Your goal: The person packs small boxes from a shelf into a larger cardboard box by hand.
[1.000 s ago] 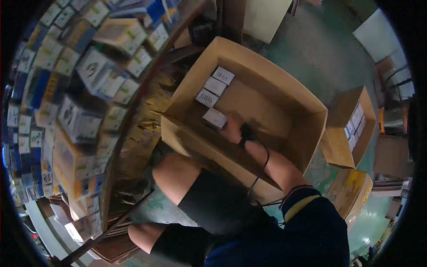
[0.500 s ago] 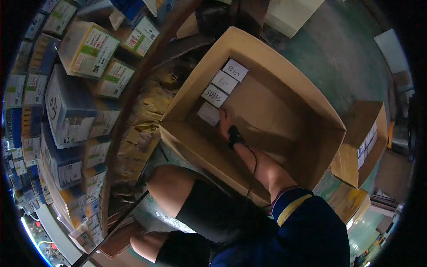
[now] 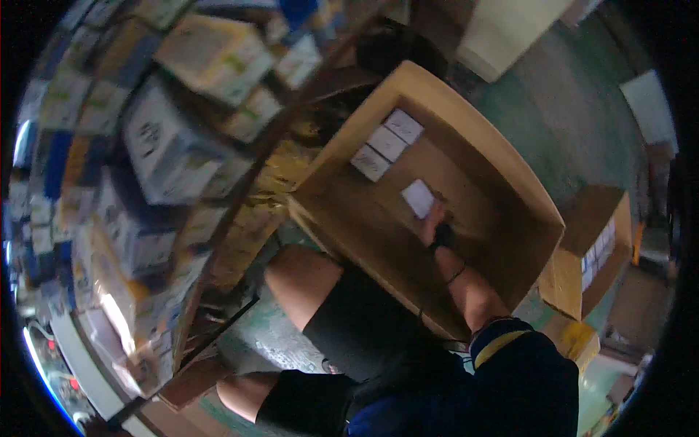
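Observation:
My right hand [image 3: 433,221] reaches into a large open cardboard carton [image 3: 502,153] and grips a small white box [image 3: 418,199] by its near right side. The small box is apart from the carton's walls, over the middle of its floor. A black band and a thin cord are at my right wrist. Along the carton's upper left wall, a row of three white boxes [image 3: 386,144] sits with handwriting on top, blurred now. My left hand is out of view.
On the left, shelves hold many labelled boxes [image 3: 175,146], smeared by motion. A smaller open carton [image 3: 564,277] with several white boxes inside stands at the right. Crumpled yellow-brown wrapping [image 3: 237,237] lies between shelf and large carton. My bent knees [image 3: 302,280] are close to its near side.
My right hand has drawn the small white box away from the end of the row, toward the carton's middle. The whole view has shifted with my head, blurring the shelves.

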The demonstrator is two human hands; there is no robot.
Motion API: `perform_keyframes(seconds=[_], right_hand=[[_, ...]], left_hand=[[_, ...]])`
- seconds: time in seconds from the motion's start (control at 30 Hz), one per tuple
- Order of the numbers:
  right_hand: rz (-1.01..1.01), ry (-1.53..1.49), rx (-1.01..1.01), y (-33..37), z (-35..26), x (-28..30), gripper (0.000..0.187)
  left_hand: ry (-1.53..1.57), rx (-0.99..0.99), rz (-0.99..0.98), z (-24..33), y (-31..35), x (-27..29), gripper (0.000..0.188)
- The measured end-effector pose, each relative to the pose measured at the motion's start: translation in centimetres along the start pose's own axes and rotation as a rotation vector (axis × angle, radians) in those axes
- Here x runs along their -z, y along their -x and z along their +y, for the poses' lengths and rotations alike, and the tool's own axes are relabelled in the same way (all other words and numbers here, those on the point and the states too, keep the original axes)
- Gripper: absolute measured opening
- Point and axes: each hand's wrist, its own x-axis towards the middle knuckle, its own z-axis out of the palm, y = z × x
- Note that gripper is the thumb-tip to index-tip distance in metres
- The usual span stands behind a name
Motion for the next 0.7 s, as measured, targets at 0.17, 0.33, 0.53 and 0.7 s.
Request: perform_keyframes(seconds=[0.17,0.33,0.53,0.7], right_hand=[[-0.095,0.966,0.260,-1.4,-7.4,4.5,0.081],[-0.417,0.313,0.473,2.1,-27.9,-0.3,0.051],[-0.541,-0.047,0.968,15.7,-48.6,-3.1,0.027],[-0.265,0.103,1.359,22.5,-54.8,-6.3,0.065]], left_hand=[[-0.134,-0.034,0.015,1.1,2.6,-2.3,0.047],[0.215,0.026,0.071,2.8,2.7,-1.3,0.037],[0.651,0.227,0.210,9.2,4.1,-6.1,0.014],[0.751,0.127,0.146,9.6,4.5,-6.6,0.019]])
